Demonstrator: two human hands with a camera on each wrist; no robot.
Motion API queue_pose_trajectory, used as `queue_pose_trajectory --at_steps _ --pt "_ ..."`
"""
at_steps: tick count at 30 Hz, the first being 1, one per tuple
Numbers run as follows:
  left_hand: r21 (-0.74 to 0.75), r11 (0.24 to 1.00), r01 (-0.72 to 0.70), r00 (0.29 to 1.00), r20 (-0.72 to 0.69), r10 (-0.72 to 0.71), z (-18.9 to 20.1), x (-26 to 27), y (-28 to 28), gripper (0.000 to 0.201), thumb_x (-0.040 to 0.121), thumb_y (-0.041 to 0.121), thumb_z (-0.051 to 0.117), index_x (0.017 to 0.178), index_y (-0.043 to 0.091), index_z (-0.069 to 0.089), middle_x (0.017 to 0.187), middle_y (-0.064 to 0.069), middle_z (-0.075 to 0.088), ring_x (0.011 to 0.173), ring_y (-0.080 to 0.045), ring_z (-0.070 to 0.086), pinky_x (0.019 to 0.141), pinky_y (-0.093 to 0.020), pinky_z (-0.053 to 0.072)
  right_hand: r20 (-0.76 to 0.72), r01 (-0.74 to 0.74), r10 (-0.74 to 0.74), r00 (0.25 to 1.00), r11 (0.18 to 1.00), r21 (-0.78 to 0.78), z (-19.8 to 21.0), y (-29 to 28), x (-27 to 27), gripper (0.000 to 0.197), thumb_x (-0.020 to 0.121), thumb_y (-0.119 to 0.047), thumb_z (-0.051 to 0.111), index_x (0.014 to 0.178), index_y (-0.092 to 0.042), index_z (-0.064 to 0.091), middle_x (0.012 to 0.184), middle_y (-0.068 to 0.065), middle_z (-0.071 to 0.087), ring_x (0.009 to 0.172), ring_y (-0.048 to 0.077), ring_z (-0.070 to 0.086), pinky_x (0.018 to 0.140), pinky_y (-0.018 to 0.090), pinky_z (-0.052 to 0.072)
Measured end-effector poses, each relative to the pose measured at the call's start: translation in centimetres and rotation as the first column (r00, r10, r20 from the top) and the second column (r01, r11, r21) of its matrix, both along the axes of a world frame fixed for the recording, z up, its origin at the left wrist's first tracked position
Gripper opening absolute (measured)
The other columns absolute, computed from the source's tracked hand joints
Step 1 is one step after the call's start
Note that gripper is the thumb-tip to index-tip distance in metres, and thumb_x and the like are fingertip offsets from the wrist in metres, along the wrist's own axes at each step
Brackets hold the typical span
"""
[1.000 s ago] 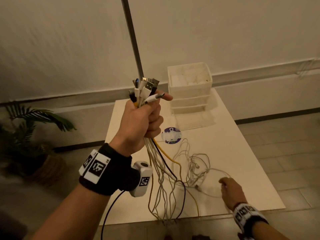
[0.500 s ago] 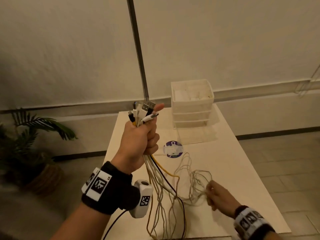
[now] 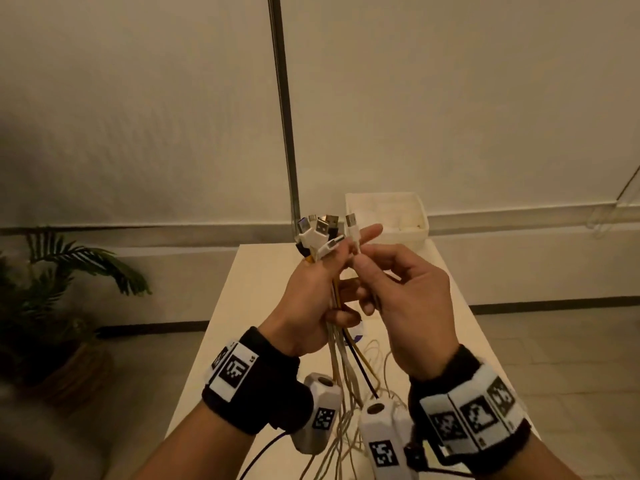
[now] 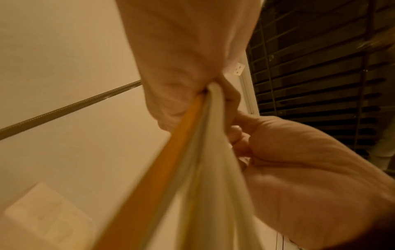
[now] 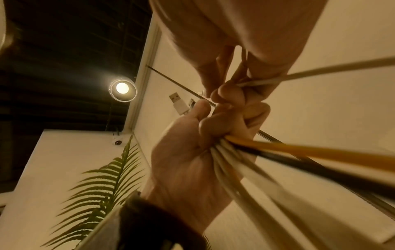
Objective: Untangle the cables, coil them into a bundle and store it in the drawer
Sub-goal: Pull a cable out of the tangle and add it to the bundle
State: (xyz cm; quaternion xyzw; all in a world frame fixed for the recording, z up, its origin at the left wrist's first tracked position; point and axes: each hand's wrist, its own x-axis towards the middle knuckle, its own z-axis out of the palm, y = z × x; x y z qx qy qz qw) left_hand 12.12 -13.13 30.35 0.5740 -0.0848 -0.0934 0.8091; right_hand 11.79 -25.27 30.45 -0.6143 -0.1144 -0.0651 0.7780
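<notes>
My left hand point(image 3: 322, 289) is raised over the table and grips a cable bundle point(image 3: 341, 362) of white, yellow and black leads. Their plugs point(image 3: 320, 228) stick up above the fist. My right hand point(image 3: 367, 268) is right beside it and pinches a thin white cable point(image 3: 352, 225) just under its plug, against the left fingertips. In the right wrist view the left hand point(image 5: 192, 160) clasps the cable bundle point(image 5: 278, 152) while the right fingers point(image 5: 222, 91) hold the white cable point(image 5: 299, 76). The left wrist view is filled by the cable bundle point(image 4: 200, 152). The white drawer unit point(image 3: 384, 216) stands behind the hands.
The loose cable ends trail down onto the white table point(image 3: 249, 271). A thin dark pole point(image 3: 284, 116) runs up the wall behind. A potted plant point(image 3: 52, 289) stands on the floor at the left. Tiled floor point(image 3: 554, 341) lies to the right.
My right hand has left the table, carrying a white cable end up to the left fist. The left hand has stayed raised with the bundle.
</notes>
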Motion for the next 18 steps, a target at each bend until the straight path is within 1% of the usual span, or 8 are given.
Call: queue_pose_trajectory --at_steps 4,7,10,12,14,16,17,18 --pt "-0.008 1.0 -0.003 1.0 0.018 0.003 -0.4 0.2 -0.1 0.055 0.082 0.055 0.052 0.128 0.027 0.065 0.09 0.001 0.068 0.058 -0.01 0.049 0.04 -0.017 0.028 0.008 0.049 -0.049 0.999 0.997 -0.053 -0.3 0.3 0.6 0.005 0.084 -0.009 0.069 0.086 -0.011 0.074 0.077 0.009 0.07 0.051 0.014 0.054 0.048 0.025 0.047" --pt "0.023 0.997 -0.07 0.997 0.03 0.069 -0.5 0.7 -0.3 0.049 0.082 0.051 0.054 0.116 0.021 0.072 0.096 -0.003 0.071 0.061 -0.01 0.052 0.052 -0.025 0.037 0.037 0.067 -0.063 0.997 0.992 -0.106 -0.4 0.2 1.0 0.006 0.083 -0.01 0.07 0.086 -0.012 0.075 0.087 0.004 0.072 0.056 0.008 0.061 0.051 0.02 0.049" --pt "0.07 0.983 -0.172 0.983 0.074 0.167 -0.7 1.1 -0.5 0.041 0.086 0.043 0.055 0.107 0.014 0.075 0.105 -0.016 0.071 0.075 -0.026 0.058 0.061 -0.035 0.043 0.045 0.039 -0.033 0.998 0.992 -0.122 -0.4 -0.4 1.5 0.009 0.084 -0.009 0.07 0.088 -0.012 0.076 0.094 -0.005 0.074 0.055 0.016 0.063 0.048 0.03 0.051" --pt "0.044 0.976 -0.214 0.973 0.099 0.209 -0.7 1.5 -0.6 0.034 0.091 0.034 0.052 0.098 0.009 0.074 0.101 -0.015 0.072 0.083 -0.035 0.059 0.063 -0.038 0.046 0.072 0.027 -0.015 0.997 0.986 -0.163 -0.7 -0.8 1.6 0.01 0.085 -0.01 0.069 0.089 -0.014 0.077 0.085 -0.004 0.075 0.053 0.02 0.063 0.046 0.032 0.05" --pt "-0.026 0.961 -0.274 0.956 0.1 0.275 -0.2 2.2 -0.1 0.03 0.088 0.035 0.052 0.08 0.009 0.065 0.086 -0.005 0.069 0.08 -0.028 0.057 0.066 -0.04 0.045 0.108 0.004 0.025 0.994 0.965 -0.26 -1.4 -1.2 1.4 0.011 0.087 -0.015 0.068 0.085 -0.018 0.078 0.068 0.0 0.072 0.046 0.013 0.057 0.045 0.024 0.044" --pt "-0.171 0.94 -0.294 0.948 0.072 0.309 0.8 3.1 1.0 0.029 0.085 0.04 0.051 0.071 0.014 0.05 0.075 -0.002 0.06 0.073 -0.018 0.057 0.071 -0.038 0.049 0.107 -0.04 0.085 0.991 0.929 -0.369 -2.7 -1.6 0.9 0.013 0.087 -0.021 0.067 0.081 -0.021 0.078 0.059 -0.001 0.068 0.044 0.004 0.052 0.049 0.018 0.041" --pt "-0.253 0.926 -0.281 0.951 0.058 0.305 1.4 3.6 1.8 0.031 0.088 0.042 0.048 0.07 0.016 0.044 0.068 0.0 0.052 0.063 -0.015 0.053 0.066 -0.034 0.051 0.092 -0.068 0.118 0.989 0.902 -0.426 -3.5 -2.0 0.8 0.015 0.088 -0.023 0.066 0.079 -0.022 0.077 0.055 -0.003 0.065 0.044 0.004 0.051 0.051 0.017 0.04" --pt "-0.317 0.91 -0.267 0.954 0.05 0.297 2.0 3.8 2.8 0.034 0.093 0.043 0.044 0.07 0.018 0.041 0.061 0.002 0.043 0.052 -0.011 0.045 0.055 -0.027 0.047 0.065 -0.105 0.155 0.986 0.871 -0.48 -4.3 -2.6 0.7 0.017 0.089 -0.024 0.065 0.076 -0.021 0.076 0.051 -0.005 0.06 0.044 0.003 0.048 0.051 0.017 0.039"
